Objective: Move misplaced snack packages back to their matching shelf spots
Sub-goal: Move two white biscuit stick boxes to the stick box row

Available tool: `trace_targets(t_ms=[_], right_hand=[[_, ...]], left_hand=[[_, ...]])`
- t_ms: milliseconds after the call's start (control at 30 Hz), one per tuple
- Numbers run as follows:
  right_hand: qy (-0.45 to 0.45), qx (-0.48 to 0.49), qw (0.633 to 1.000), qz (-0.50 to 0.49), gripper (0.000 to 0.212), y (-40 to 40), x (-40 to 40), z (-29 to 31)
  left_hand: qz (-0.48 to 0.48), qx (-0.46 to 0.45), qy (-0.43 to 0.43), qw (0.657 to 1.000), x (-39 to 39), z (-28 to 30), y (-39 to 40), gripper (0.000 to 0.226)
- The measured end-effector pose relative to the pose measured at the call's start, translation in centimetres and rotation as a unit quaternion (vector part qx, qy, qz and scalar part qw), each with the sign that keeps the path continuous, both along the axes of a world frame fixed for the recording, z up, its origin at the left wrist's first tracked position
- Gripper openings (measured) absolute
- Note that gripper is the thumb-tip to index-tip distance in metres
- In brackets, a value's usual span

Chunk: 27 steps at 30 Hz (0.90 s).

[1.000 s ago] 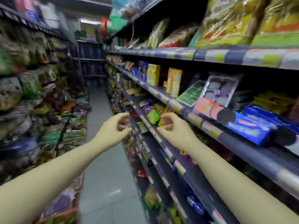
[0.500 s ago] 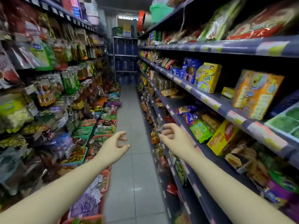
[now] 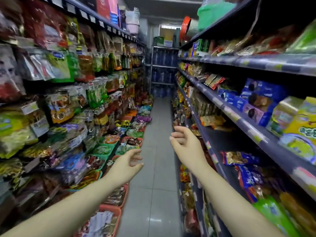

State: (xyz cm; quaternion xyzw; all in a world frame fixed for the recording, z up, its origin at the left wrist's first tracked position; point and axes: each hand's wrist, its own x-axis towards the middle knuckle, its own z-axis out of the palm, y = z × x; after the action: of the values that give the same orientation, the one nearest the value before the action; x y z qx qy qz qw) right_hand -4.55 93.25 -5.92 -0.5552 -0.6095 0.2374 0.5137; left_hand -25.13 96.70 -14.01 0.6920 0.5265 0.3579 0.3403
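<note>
Snack packages [image 3: 212, 81] fill the shelves on both sides of a narrow aisle, and neither hand carries one. The left hand's fingers [image 3: 136, 159] are loosely curled and apart, thumb out toward the aisle, holding nothing; the left hand [image 3: 124, 166] hangs in the air above the red floor baskets [image 3: 112, 208] at the foot of the left racks. The right hand's fingers [image 3: 177, 135] are also loosely bent and spread, closed on nothing; the right hand [image 3: 187, 144] is raised a little higher and further forward, just beside the front edge of the grey shelf [image 3: 209, 151] on the right, without plainly touching it. Both forearms reach forward from the bottom corners of the view.

Nearest the right hand, an orange packet [image 3: 212, 120] lies flat on the shelf above it, long axis running along the shelf. Below and nearer the camera, a blue-and-gold packet [image 3: 236, 158] lies flat too, long axis roughly along the shelf edge. One level up, blue cookie boxes [image 3: 256, 98] stand with faces toward the aisle, and next to them a yellow-green box [image 3: 297, 127] stands upright. On the left, hanging bags [image 3: 59, 65] face the aisle in rows, long axes vertical. A grey tiled floor [image 3: 159, 168] runs to the stacked blue bottle packs [image 3: 163, 72] at the far end. Much of the packaging is blurred, so print cannot be read.
</note>
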Motion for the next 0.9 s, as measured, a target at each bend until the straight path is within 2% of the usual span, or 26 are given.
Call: trace_targets(t_ms=[233,400,533,667,900], right_hand=[[-0.015,-0.015,0.999,0.047,0.038,15.4,0.2,-2.3],[-0.015,-0.022,0.999,0.044,0.035,28.0,0.4,-3.0],[-0.001,-0.015,1.000,0.016,0.035,38.2,1.8,-1.3],[0.028,0.012,0.999,-0.021,0.030,47.0,4.7,0.3],[0.005,0.021,0.999,-0.049,0.029,61.5,11.9,-1.5]], left_hand=[[0.012,-0.026,-0.023,0.999,0.7,-1.2,12.9,0.048],[0.005,-0.034,-0.041,0.999,0.3,-1.6,26.2,0.043],[-0.034,-0.039,-0.032,0.998,0.8,0.1,37.8,0.040],[-0.067,-0.039,-0.033,0.996,3.6,1.2,49.1,0.033],[-0.142,-0.062,-0.028,0.988,12.1,-2.1,65.7,0.034]])
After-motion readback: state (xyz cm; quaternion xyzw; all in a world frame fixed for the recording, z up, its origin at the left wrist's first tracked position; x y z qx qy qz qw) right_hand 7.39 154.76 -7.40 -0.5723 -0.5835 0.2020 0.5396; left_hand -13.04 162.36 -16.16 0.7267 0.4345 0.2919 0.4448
